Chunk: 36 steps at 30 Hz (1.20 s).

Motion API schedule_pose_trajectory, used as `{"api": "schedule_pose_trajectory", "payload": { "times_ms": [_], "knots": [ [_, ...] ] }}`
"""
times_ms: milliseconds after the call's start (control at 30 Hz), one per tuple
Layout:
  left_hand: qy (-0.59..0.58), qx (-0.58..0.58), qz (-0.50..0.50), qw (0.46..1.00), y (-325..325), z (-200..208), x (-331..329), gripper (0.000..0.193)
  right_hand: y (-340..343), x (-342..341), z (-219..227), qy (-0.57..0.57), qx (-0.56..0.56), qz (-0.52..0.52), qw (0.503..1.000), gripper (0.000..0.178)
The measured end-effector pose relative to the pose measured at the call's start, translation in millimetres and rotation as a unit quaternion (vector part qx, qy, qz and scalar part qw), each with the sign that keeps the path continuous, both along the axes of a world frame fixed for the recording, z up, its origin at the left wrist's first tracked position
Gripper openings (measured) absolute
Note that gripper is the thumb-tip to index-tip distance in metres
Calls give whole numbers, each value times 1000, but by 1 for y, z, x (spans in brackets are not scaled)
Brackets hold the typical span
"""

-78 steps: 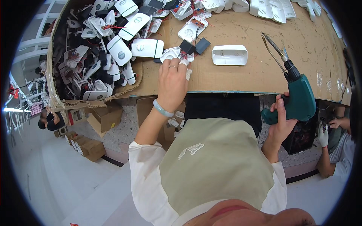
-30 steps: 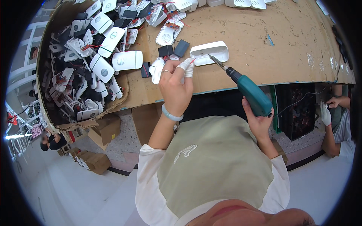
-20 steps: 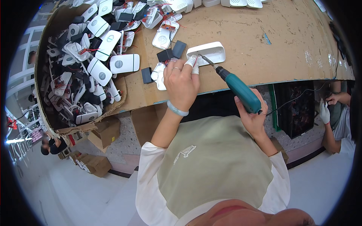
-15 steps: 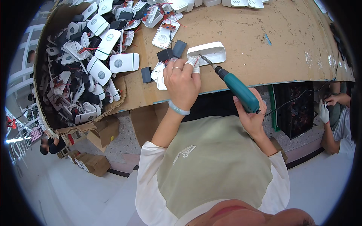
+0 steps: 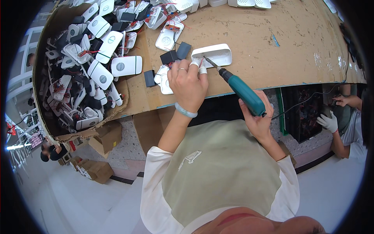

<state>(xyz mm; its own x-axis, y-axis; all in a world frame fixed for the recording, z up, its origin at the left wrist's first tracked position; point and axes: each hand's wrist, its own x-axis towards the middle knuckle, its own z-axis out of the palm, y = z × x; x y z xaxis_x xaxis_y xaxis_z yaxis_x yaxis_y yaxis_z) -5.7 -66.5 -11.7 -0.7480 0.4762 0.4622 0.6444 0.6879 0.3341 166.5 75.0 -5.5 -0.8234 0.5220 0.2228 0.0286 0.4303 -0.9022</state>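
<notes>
My left hand (image 5: 189, 82) rests on the brown workbench (image 5: 272, 58), with its taped fingertips pressing the near edge of a white rounded plastic casing (image 5: 214, 54). My right hand (image 5: 255, 119) grips a teal electric screwdriver (image 5: 241, 91). Its bit points up and left, and its tip meets the casing right beside my left fingertips. Small black square parts (image 5: 175, 54) and white casing halves (image 5: 163, 80) lie just left of my left hand.
A cardboard box (image 5: 78, 70) heaped with white casings, black parts and red wires fills the left of the bench. More white casings (image 5: 167, 37) lie at the far edge. At the right, another person's gloved hand (image 5: 329, 121) reaches into a dark crate. Cardboard boxes (image 5: 95, 169) stand on the floor.
My right hand swung the screwdriver from the right in to the casing. My left hand shifted onto the casing's edge and holds it down.
</notes>
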Motion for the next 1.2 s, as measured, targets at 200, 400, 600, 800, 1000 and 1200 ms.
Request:
{"api": "schedule_pose_trajectory", "payload": {
  "times_ms": [200, 400, 600, 800, 1000, 1200],
  "knots": [
    [1, -1, 8, 1000, 1, 1, 0, 12, 2, 1, 0, -10, 13, 18, 1000, 24],
    [8, -4, 12, 1000, 3, 0, -1, 12, 4, 1, 0, -9, 38, 28, 999, 24],
    [10, -10, 15, 1000, 4, 0, -1, 13, 3, -1, 1, 1, 39, 17, 999, 24],
    [12, -6, 18, 1000, 5, -1, -1, 13, 3, 0, 4, -28, 39, 25, 999, 25],
    [9, -12, 21, 1000, 5, 1, 0, 13, 1, 6, 5, -5, -14, -9, 1000, 24],
    [8, -19, 22, 1000, 5, 1, 0, 14, 2, 14, 10, -23, -60, -38, 997, 20]
  ]
}}
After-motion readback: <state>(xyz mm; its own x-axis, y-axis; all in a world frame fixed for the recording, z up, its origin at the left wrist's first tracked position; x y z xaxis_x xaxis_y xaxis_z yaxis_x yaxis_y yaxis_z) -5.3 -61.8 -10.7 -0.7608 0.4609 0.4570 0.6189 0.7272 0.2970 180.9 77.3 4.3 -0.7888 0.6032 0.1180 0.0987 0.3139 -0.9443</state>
